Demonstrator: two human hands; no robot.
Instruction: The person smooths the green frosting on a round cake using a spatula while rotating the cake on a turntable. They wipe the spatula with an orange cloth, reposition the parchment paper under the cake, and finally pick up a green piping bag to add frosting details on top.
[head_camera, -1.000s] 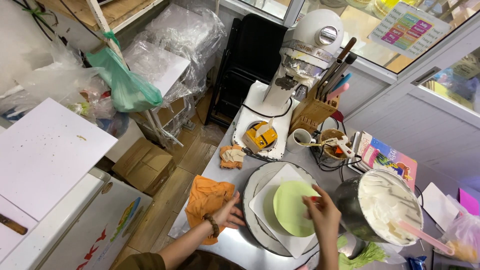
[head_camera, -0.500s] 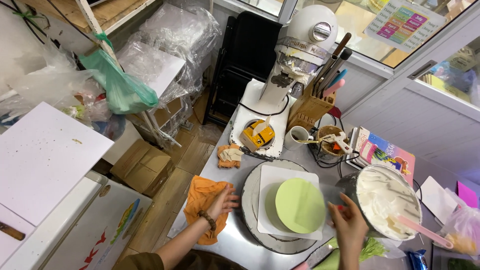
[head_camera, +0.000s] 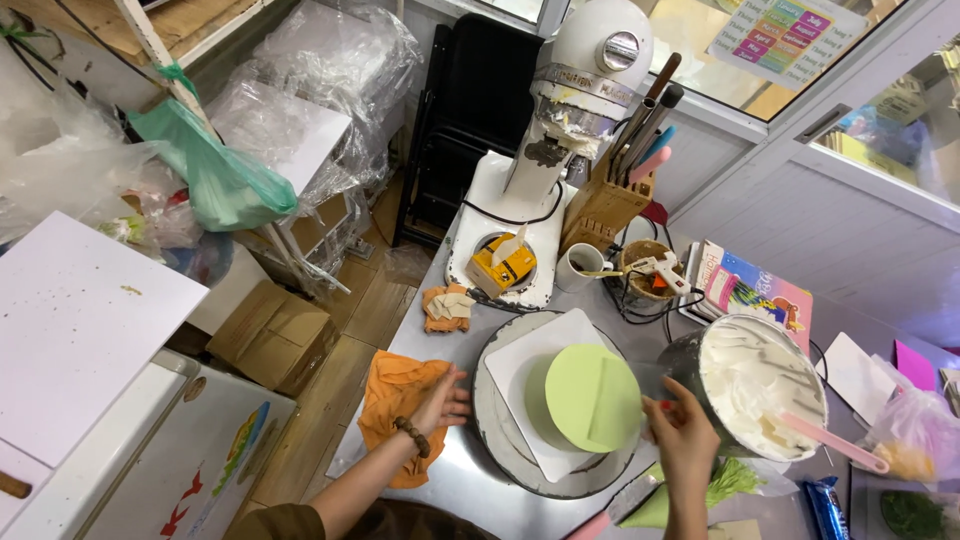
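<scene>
Cake (head_camera: 592, 397), green and round, stands on a white square board (head_camera: 520, 365) atop a grey turntable (head_camera: 492, 430). Against its right side the right hand (head_camera: 683, 432) is closed around a small tool whose kind I cannot tell. Left of the turntable, the left hand (head_camera: 442, 400) rests open, fingers spread, on an orange cloth (head_camera: 392, 400). Just right of the right hand sits a bowl of white cream (head_camera: 755, 385) with a pink spatula (head_camera: 830, 443). Beyond the cake stands a white mixer (head_camera: 560, 140).

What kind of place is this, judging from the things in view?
Probably a small cake workshop or bakery kitchen. A green frosted cake sits on a turntable, a white stand mixer stands behind it, and a bowl of white cream is beside the right hand.
</scene>
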